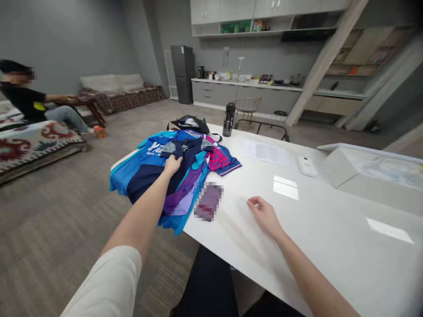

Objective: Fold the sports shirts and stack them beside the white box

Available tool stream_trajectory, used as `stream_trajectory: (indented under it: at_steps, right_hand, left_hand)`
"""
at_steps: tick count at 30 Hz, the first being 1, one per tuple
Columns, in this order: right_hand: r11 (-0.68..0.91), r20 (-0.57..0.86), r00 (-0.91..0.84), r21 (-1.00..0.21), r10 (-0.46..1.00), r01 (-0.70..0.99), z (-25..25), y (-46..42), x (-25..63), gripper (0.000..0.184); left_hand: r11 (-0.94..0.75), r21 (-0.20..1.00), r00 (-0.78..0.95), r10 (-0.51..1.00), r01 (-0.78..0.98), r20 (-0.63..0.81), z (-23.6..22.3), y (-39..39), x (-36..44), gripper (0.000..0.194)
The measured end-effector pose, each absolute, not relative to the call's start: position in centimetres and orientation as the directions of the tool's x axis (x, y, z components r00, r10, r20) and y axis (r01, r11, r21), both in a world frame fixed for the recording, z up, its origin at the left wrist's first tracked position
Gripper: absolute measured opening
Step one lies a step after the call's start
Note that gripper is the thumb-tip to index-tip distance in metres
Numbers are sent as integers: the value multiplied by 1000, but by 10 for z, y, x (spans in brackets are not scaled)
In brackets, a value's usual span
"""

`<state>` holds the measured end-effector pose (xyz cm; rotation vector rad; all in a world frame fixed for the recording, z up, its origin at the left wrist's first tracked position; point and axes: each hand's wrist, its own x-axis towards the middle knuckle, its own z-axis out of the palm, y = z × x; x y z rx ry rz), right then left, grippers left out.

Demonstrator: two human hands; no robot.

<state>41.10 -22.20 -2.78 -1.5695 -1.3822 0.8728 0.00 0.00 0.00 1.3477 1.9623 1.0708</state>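
Sports shirts (pixel 148 176) lay in a colourful pile at the edge of the white table (pixel 330 251), and some cloth hung over it. The left hand (pixel 172 165) rested on top of the pile; it was not possible to tell if its fingers grasped the cloth. The right hand (pixel 264 215) was released, fingers loosely curled and holding nothing, near a blurred flat object (pixel 209 201). Behind the pile were a black bag (pixel 193 124) and a black bottle (pixel 229 119). At the right stood a white box (pixel 373 171), its contents not clear.
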Motion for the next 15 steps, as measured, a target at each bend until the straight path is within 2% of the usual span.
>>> stream_trajectory:
  at_steps: [2,4,7,9,11,13,15]
  right_hand:
    - [-108,-94,80,-976,992,188,-18,-187,378,35]
    - [-187,-187,9,-982,982,19,-10,-157,346,36]
    - [-269,-262,-63,-952,963,-144,-2,-121,299,33]
    - [-274,-262,-81,-937,962,-217,3,-101,269,31]
    - [-291,-270,-109,-908,957,-301,13,-83,238,35]
    - [-337,-286,-185,-861,940,-381,30,-67,207,46]
    - [-352,-211,-318,-794,924,-495,53,-53,180,59]
  left_hand:
    - [206,851,-382,924,484,-6,-2,-5,-8,37]
    - [173,880,-366,930,443,2,3,-8,-17,35]
    - [17,934,-274,958,356,87,30,-13,-30,37]
    - [-153,974,-155,971,167,180,62,-19,-35,40]
    - [-271,958,-23,963,-94,270,103,-27,-36,42]
    - [-304,910,58,941,-280,332,146,-37,-32,41]
    - [-337,858,39,924,-387,381,185,-48,-26,37]
